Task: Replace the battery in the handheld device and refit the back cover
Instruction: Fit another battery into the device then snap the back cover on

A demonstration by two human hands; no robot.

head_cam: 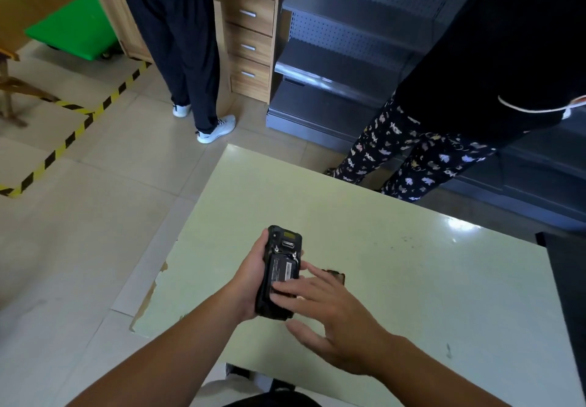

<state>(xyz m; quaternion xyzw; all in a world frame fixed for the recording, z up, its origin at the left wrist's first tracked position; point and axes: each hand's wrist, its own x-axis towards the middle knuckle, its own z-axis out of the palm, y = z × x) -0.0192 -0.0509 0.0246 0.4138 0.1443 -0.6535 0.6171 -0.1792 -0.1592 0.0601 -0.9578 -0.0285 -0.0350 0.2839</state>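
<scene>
Black and rugged, the handheld device (277,275) lies back-up in my left hand (250,283), which is closed around its left edge, above the near-left part of the pale green table (412,280). Its back is open and the battery (284,272), with a white label, sits in the bay. My right hand (329,321) is open and holds nothing; its fingertips (279,286) rest flat on the near end of the battery.

I judge that the step in hand is seating the battery: pressing it down so that it lies level in the bay. Whether it has already clicked in, I cannot tell.

A dark flat piece (335,276) lies on the table just to the right of the device, half hidden behind my fingers. It is probably the back cover, but I cannot be sure.

For the next move I should press until the battery is flush, then lift the right hand, take that piece, align it with the open back and push it closed. The left hand must keep the device steady.
</scene>
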